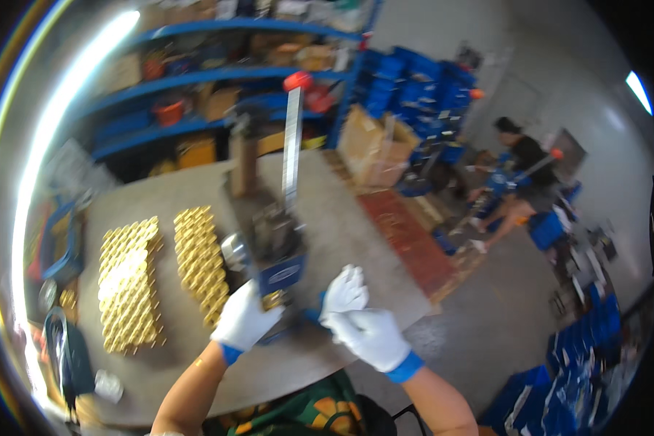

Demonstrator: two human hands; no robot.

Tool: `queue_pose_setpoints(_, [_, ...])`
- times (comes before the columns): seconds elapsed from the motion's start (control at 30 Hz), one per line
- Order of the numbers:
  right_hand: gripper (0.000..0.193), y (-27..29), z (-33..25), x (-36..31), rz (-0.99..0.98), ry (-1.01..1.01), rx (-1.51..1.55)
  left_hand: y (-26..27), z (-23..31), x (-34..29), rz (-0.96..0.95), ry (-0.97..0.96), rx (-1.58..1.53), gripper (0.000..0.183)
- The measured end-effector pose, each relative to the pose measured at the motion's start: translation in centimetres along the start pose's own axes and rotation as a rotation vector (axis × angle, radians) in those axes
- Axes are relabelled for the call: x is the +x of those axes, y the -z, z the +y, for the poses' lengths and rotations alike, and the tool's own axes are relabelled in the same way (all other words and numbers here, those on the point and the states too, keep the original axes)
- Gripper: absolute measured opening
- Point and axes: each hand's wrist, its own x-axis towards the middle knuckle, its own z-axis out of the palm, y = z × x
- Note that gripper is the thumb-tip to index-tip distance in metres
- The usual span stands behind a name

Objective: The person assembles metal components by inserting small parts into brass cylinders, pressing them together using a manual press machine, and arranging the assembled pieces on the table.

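Note:
A hand-lever press (275,236) with a red-knobbed metal lever (293,138) stands on the grey table in front of me. My left hand (245,320), in a white glove with a blue cuff, is at the press's base, its fingers closed at a small brass-coloured part (273,299). To the right of the press, my gloved right hand (374,338) has its fingers drawn together against a white lumpy thing (346,289) with blue at its edge. What this thing is, and what the fingertips hold, I cannot make out.
Rows of brass-coloured parts form a large block (128,283) and a narrower block (200,261) left of the press. A cardboard box (376,145) stands beyond the table's far right corner. Blue shelving (232,75) runs behind. Another person (527,156) works at the right.

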Motion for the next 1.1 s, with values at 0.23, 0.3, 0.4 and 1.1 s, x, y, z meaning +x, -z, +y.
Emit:
queue_pose_setpoints(0.23, [0.035, -2.1, -2.1, 14.8, 0.142, 0.09, 0.782, -0.4, -0.9, -1.2, 0.046, -0.028, 0.129, 0.047])
queue_pose_setpoints(0.3, [0.049, -2.0, -3.0, 20.3, 0.1, 0.046, 0.997, -0.7, 0.0, -1.0, 0.039, -0.054, 0.109, 0.048])
queue_pose_setpoints(0.4, [0.056, 0.1, -7.7, 23.7, -0.201, 0.038, 1.383, -0.5, 0.0, -1.3, 0.073, -0.061, 0.132, 0.048])
queue_pose_setpoints(1.1, [0.054, 10.9, -5.0, -1.1, -0.583, -0.407, -0.629, -2.4, -2.0, -2.0, 0.211, 0.066, 0.117, 0.034])
